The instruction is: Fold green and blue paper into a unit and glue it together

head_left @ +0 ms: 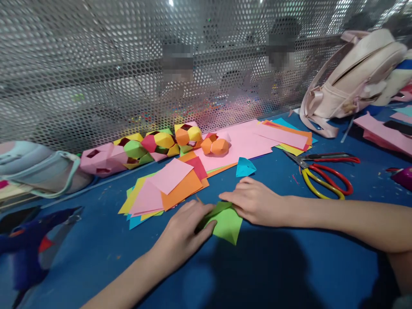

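A green sheet of paper (228, 225) lies partly folded on the blue tabletop, with a pointed corner toward me. My left hand (188, 225) grips its left side between thumb and curled fingers. From the right, my right hand (255, 201) holds the upper right edge, its index finger along the fold and the thumb side partly hidden. Just beyond my right hand sits a small folded blue paper piece (245, 167). A fanned pile of coloured paper squares (170, 180) lies beyond my left hand.
Folded paper balls (133, 150) line the back by a perforated metal screen (128, 64). Scissors (317, 171) lie at right, a blue glue gun (32, 244) at left. A pale bag (48, 165) and a cream backpack (357, 77) flank larger pink sheets (238, 143).
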Demonstrator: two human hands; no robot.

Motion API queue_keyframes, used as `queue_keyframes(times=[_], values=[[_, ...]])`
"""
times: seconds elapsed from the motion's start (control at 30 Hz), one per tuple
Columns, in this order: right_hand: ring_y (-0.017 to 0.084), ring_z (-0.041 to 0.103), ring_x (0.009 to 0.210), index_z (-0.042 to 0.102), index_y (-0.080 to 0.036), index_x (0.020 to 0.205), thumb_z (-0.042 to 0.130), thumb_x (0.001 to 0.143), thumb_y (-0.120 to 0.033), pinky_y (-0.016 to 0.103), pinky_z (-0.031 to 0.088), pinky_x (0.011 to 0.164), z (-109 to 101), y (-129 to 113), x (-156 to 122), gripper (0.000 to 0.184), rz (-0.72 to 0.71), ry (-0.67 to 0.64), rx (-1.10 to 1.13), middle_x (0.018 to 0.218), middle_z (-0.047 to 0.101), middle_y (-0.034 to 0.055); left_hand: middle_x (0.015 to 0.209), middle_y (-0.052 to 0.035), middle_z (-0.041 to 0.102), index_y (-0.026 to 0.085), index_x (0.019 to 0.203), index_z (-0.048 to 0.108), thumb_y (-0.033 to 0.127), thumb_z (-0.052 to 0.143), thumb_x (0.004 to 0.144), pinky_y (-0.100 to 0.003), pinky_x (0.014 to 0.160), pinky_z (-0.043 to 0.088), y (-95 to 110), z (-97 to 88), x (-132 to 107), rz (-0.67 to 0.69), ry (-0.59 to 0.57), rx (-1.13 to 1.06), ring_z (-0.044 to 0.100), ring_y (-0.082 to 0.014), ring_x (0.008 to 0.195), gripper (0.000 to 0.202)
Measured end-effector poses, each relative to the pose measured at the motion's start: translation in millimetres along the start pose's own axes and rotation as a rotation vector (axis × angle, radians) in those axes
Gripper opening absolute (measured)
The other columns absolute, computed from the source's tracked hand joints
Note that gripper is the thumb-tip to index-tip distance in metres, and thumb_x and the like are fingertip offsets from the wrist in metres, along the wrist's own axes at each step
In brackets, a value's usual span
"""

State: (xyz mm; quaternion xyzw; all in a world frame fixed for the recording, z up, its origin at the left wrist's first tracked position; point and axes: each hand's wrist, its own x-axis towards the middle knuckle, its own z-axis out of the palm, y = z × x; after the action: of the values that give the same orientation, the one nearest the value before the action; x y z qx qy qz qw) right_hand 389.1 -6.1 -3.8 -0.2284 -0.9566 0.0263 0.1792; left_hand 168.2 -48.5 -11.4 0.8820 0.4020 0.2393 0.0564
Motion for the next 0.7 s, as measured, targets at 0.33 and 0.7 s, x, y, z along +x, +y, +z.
queue_keyframes(times=[0.33,0.7], values=[[0.015,0.061,0.087,0.056,-0.016,0.113,0.058,0.077,-0.016,0.027,0.046,0.076,-0.6,-9.2,7.2,0.036,0.505,0.146,0.681,0.1,0.066,0.005,0.082,-0.0043,0.067,0.016,0.093,0.06,0.037,0.055,0.079,-0.027,0.062,0.05,12.3,1.0,7.9,-0.665,0.001,-0.661,0.062,-0.019,0.074,0.025],[0.015,0.06,0.083,0.059,-0.014,0.106,0.055,0.074,-0.008,0.03,0.048,0.076,3.1,-1.2,8.6,0.033,0.495,0.154,0.679,0.097,0.066,0.0061,0.073,0.0,0.064,0.017,0.082,0.062,0.029,0.059,0.075,-0.026,0.063,0.049,12.9,-1.0,11.3,-0.608,0.021,-0.531,0.058,-0.0162,0.068,0.014]])
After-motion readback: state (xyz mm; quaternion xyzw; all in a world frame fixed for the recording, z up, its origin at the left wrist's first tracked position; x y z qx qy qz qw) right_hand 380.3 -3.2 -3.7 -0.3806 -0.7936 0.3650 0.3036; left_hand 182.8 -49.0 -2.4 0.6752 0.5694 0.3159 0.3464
